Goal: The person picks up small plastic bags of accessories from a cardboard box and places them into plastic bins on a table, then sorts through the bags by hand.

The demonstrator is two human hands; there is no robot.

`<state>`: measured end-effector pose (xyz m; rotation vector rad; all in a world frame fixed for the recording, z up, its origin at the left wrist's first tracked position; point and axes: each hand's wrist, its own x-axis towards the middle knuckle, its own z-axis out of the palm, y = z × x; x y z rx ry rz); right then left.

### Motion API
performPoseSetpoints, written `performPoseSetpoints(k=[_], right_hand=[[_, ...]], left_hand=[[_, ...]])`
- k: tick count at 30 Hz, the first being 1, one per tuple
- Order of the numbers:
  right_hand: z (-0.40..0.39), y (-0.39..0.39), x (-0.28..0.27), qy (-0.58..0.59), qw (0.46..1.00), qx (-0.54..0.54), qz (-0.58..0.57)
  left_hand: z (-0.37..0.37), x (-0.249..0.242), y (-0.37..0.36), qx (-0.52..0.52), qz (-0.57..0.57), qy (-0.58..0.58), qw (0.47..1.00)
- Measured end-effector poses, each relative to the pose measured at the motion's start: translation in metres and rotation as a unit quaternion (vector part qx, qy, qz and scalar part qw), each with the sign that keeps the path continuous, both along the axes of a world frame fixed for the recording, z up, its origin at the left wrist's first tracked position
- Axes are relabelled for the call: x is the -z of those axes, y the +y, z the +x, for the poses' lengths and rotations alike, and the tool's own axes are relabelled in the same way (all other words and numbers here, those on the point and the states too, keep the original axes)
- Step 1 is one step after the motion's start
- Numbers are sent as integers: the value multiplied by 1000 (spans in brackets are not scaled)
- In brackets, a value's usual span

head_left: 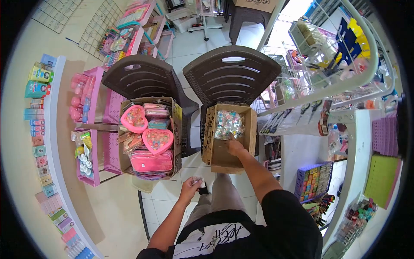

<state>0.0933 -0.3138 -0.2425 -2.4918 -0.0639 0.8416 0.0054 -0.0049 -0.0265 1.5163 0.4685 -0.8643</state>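
Note:
An open cardboard box (228, 163) rests on the seat of the right brown chair. Small shiny packets (230, 124) fill its far part. My right hand (235, 146) reaches into this box at the near edge of the packets, fingers pointing down; whether it pinches one is hidden. In front of my body, my left hand (189, 188) is closed on a small clear packet (197, 179). On the left chair, a second box (177, 149) holds two pink heart-shaped cases (158, 141), a pink pouch (151, 161) and other packs.
Two brown plastic chairs (231, 64) stand side by side on white floor tiles. Pink shelves (113, 110) and a white shelf (64, 142) with small boxes line the left. On the right are a wire rack (317, 93), a purple basket (385, 134) and a white counter (351, 172).

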Motion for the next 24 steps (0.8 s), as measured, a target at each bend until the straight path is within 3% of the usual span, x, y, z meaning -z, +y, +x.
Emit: performPoseSetpoints(k=[1,3,4,6,7,8,10,14,16,20,22,24], right_hand=[[-17,-15,71,-1,1000,-5,3],[-12,-21,195,125,989,48,59],[-10,-24,145,125,989,45,62],[10,-16,22,-8,999,-27,-18],[23,-10,22,100,988,112,19],[28,-7,2,99,989,111,21],[35,-6,-55,28,998,-2,-51],[41,-11,-36,19,997,33,-73],[43,-14,-27,3,993,103,-51],[39,-22,-16,-27,993,102,-45],[35,-23,-23,-83,991,98,-43],[40,-27,-49,-59,990,122,-50]], left_hand=[[-2,0,2,-8,4,7,1000],[-8,5,9,-14,15,7,1000],[-9,6,11,-16,23,8,1000],[-11,3,14,-17,28,8,999],[-11,3,14,-16,29,7,999],[-12,5,15,-17,31,5,999],[-15,10,16,-4,36,4,999],[-17,10,12,1,43,14,999],[-17,9,10,0,40,7,999],[-21,14,9,12,40,9,999],[-21,10,8,15,40,9,999],[-20,5,8,12,35,7,999]])
